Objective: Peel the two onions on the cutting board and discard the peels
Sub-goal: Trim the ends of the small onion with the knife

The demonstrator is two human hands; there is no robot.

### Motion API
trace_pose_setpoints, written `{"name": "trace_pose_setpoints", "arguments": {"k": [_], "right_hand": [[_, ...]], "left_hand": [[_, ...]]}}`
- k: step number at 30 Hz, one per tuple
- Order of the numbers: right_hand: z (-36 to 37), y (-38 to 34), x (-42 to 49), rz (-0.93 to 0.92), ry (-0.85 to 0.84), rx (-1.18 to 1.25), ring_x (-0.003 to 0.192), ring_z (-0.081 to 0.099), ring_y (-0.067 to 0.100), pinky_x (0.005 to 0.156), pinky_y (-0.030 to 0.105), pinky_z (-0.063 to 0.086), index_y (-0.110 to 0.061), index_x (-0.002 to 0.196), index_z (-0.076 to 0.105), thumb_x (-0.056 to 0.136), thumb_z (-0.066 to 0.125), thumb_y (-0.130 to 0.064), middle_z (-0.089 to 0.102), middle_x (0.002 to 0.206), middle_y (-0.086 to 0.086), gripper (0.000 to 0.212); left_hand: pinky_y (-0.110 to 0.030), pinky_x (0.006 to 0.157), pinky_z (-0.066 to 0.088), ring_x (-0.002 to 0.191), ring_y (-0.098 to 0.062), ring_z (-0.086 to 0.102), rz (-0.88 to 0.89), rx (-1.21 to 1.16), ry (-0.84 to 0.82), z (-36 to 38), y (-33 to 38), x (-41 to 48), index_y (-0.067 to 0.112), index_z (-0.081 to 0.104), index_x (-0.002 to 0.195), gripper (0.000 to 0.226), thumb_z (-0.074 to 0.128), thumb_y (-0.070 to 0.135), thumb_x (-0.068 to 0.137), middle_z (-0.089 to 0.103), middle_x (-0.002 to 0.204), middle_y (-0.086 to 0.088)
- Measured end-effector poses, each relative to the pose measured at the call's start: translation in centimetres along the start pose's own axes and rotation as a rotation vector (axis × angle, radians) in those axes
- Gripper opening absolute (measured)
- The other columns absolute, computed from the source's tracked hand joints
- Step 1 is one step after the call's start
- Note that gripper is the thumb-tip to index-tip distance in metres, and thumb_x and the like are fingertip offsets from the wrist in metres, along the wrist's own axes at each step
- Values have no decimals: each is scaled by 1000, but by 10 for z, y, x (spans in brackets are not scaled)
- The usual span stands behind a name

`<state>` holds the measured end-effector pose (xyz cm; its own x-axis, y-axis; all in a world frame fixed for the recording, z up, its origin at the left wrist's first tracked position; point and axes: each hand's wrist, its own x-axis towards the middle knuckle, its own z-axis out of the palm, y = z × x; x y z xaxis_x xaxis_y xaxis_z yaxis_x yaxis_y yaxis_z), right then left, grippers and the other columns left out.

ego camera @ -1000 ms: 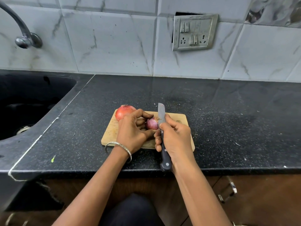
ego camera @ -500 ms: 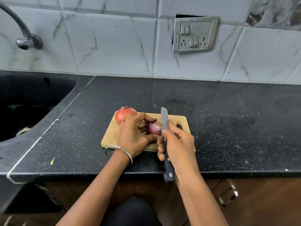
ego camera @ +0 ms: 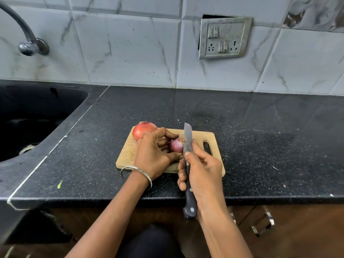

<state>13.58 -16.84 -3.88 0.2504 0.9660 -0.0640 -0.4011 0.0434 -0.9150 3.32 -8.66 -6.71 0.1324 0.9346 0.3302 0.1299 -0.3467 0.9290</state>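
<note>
A wooden cutting board (ego camera: 214, 135) lies on the black counter. A large reddish onion (ego camera: 143, 129) sits at its far left corner. A smaller purple onion (ego camera: 176, 145) lies in the middle, held by the curled fingers of my left hand (ego camera: 153, 153). My right hand (ego camera: 202, 173) grips a black-handled knife (ego camera: 187, 140), index finger on the spine. The blade stands edge-down against the right end of the small onion.
A black sink (ego camera: 33, 116) lies to the left with a tap (ego camera: 28, 41) above it. A switch and socket plate (ego camera: 224, 38) is on the tiled wall. The counter's front edge (ego camera: 279, 199) runs just below my hands, with cabinet handles (ego camera: 262, 224) underneath.
The knife blade has shifted slightly along the small onion's right end. My left hand keeps its hold on that onion. The large onion has not moved.
</note>
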Motion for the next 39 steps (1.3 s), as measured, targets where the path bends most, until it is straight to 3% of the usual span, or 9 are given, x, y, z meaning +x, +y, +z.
{"name": "trace_pose_setpoints", "arguments": {"k": [5, 11, 16, 20, 22, 27, 30, 33, 39], "right_hand": [[9, -6, 20, 5, 67, 13, 35, 37, 12, 31, 20, 32, -37, 85, 70, 100, 48, 5, 44, 51, 8, 50], [4, -2, -4, -4, -2, -12, 37, 38, 14, 32, 21, 33, -39, 64, 77, 102, 48, 2, 46, 56, 10, 63], [10, -4, 22, -10, 84, -9, 36, 40, 13, 32, 21, 34, -40, 107, 64, 101, 48, 4, 46, 52, 6, 47], [4, -1, 2, 7, 10, -25, 36, 38, 14, 32, 20, 33, -34, 65, 76, 102, 48, 3, 47, 54, 7, 59], [6, 0, 1, -1, 13, -11, 36, 38, 14, 31, 20, 33, -36, 62, 76, 102, 47, 4, 46, 54, 8, 63], [11, -1, 20, -35, 67, -33, 37, 39, 13, 32, 20, 33, -38, 110, 65, 100, 46, 5, 45, 54, 8, 48], [7, 1, 4, -15, -24, -46, 36, 38, 13, 32, 20, 33, -38, 70, 78, 102, 49, 2, 46, 53, 7, 58], [11, 1, -1, -23, -20, -33, 35, 39, 13, 31, 21, 33, -40, 62, 76, 103, 51, -1, 47, 53, 8, 62], [-5, -3, 13, -88, 55, -28, 36, 40, 14, 32, 21, 35, -41, 107, 67, 101, 47, 3, 50, 55, 8, 48]], "left_hand": [[-30, 75, 61, 77, -18, 76, -12, -14, 21, -1, -5, 1, 19, 67, 86, 41, 82, -15, 69, 77, 84, -5], [-18, 75, 58, 82, -4, 74, 7, 9, -3, 0, -1, 2, 19, 65, 86, 47, 85, -18, 64, 75, 91, -1], [-32, 75, 60, 73, -16, 74, -8, -2, 20, -1, -7, 3, 19, 67, 88, 41, 82, -15, 70, 76, 83, -5], [-16, 73, 57, 79, -1, 73, -8, -9, 6, -1, -2, 2, 19, 64, 85, 47, 84, -19, 65, 74, 87, 5], [-14, 72, 56, 77, 1, 73, -1, 2, 6, 0, -1, 2, 19, 65, 86, 47, 84, -18, 65, 74, 87, 6], [-23, 70, 58, 69, -8, 73, -8, 6, 19, -2, -5, 2, 14, 67, 90, 38, 81, -16, 71, 74, 77, 2], [-17, 71, 57, 75, -4, 74, -1, -1, 9, -1, -1, 1, 17, 66, 87, 43, 80, -19, 69, 75, 83, 5], [-16, 69, 56, 75, -5, 74, -2, -9, 8, -1, 0, 1, 18, 65, 86, 41, 77, -19, 73, 76, 82, 3], [-13, 71, 55, 76, -1, 73, -37, -52, -19, -2, 0, 1, 11, 65, 93, 47, 88, -16, 62, 74, 79, 4]]}}
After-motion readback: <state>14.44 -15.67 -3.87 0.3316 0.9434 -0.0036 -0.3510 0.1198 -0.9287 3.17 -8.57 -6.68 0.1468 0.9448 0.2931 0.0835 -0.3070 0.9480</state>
